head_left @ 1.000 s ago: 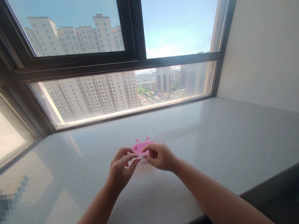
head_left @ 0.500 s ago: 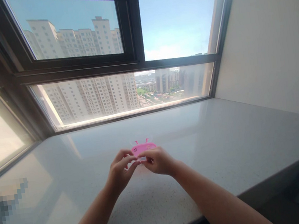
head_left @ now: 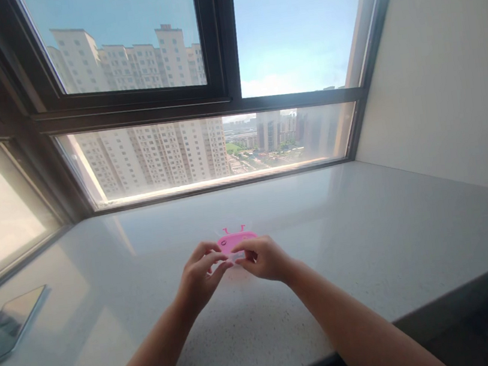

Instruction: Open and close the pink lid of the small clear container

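A pink oblong thing [head_left: 230, 242] stands on the pale stone sill, just beyond my fingers. It has a dark curved mark on its left side and two thin pink prongs on top; my hands hide its lower and right parts. In front of it, a small whitish, see-through piece [head_left: 237, 256] shows between my fingertips. My left hand [head_left: 200, 274] is closed in a pinch at the piece's left end. From the other side, my right hand [head_left: 263, 258] pinches its right end between thumb and forefinger. The piece's exact kind is too small to make out.
A flat, shiny, tablet-like slab [head_left: 8, 331] lies on the sill [head_left: 196, 359] at far left. Dark-framed windows [head_left: 148, 114] rise behind the sill, and a white wall [head_left: 439, 89] bounds the right. The sill's front edge runs along the lower right.
My right hand has drawn slightly right, away from my left fingertips, and more of the whitish piece shows between them. The whole view has shifted a little.
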A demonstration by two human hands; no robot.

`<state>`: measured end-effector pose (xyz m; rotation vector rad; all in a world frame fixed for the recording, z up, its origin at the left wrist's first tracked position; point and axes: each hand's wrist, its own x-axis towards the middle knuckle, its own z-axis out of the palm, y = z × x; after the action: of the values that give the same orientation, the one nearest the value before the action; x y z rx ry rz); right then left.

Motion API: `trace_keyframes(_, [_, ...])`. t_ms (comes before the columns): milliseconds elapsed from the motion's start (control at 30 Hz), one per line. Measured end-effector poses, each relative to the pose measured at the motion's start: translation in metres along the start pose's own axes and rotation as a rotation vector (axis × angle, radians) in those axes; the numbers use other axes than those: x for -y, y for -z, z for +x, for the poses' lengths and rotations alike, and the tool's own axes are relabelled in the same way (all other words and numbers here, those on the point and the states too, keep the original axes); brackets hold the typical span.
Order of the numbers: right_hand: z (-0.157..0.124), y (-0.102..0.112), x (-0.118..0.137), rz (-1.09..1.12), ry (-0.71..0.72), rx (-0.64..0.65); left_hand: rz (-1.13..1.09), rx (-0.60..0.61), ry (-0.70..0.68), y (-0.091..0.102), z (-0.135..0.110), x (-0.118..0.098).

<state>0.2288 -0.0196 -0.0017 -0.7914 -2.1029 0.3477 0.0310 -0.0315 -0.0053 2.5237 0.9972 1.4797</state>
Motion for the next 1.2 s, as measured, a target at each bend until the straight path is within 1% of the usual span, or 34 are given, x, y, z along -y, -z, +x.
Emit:
trace_keyframes(333, [-0.0006, -0.0018, 0.0017, 0.003, 0.048, 0.019, 0.012, 0.001, -0.029, -0.0008, 0.0002, -0.0009])
trace_keyframes(500, [0.0001, -0.0011, 0.0027, -0.021, 0.067, 0.004, 0.017, 0.005, -0.026, -0.0014, 0.0003, -0.0009])
trace_keyframes(800, [0.0001, 0.0004, 0.0047, -0.018, 0.076, 0.011, 0.015, 0.015, -0.041, -0.0021, -0.0010, 0.0025])
trace_keyframes(967, [-0.0004, 0.0015, 0.0046, 0.006, 0.063, 0.033, 0.068, 0.029, -0.080, -0.0020, -0.0015, 0.0038])
trace_keyframes(1200, [0.0002, 0.0000, 0.0043, 0.002, 0.064, 0.017, 0.073, 0.030, -0.081, -0.0005, -0.0001, 0.0026])
